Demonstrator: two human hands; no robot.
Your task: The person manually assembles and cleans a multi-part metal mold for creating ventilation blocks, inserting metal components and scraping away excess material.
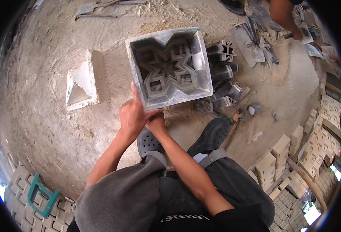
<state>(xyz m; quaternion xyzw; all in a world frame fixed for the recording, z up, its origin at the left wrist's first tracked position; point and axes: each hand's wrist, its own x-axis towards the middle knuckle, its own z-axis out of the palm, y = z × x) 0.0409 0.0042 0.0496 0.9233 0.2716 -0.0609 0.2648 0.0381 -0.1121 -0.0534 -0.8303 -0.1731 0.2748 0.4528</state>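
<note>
Your dark trousers (116, 197) sit nearest; ahead, your half-open left hand (131, 114) touches the square mold's (169, 69) near-left corner, index finger extended; your right hand (155, 120), partly hidden, meets its near edge, grip unclear.

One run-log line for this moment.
left hand: near-left corner of grey mould | right hand: near edge, grip partly hidden | left of mould: white block | right of mould: grey pieces
</note>
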